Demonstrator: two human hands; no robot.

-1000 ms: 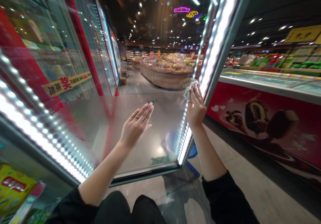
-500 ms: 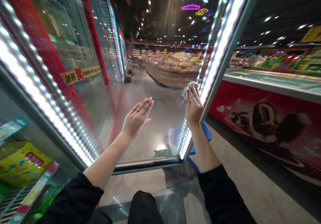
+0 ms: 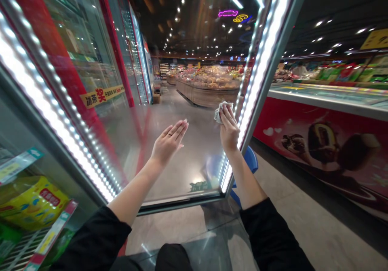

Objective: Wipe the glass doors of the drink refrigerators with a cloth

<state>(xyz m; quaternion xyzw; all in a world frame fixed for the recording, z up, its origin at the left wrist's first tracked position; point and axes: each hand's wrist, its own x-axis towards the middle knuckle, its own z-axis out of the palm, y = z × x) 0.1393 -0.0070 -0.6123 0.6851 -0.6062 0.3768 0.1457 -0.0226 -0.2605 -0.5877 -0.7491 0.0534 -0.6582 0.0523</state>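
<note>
An opened glass door with strips of bright lights down both sides stands before me. Against its pane, close to the right light strip, my right hand presses a crumpled pale cloth. My left hand is at the middle of the pane with its fingers stretched out straight; a ring shows on one finger. Nothing is in that hand. Whether its palm touches the glass, I cannot tell.
Left are shelves with a yellow packaged item and a price rail. A red chest freezer with ice cream pictures stands right. Behind the door's lower right corner is a blue object. A round display counter lies beyond.
My right hand and the cloth have slid a little left across the glass, away from the light strip. The left hand stays in nearly the same place. The view has shifted slightly.
</note>
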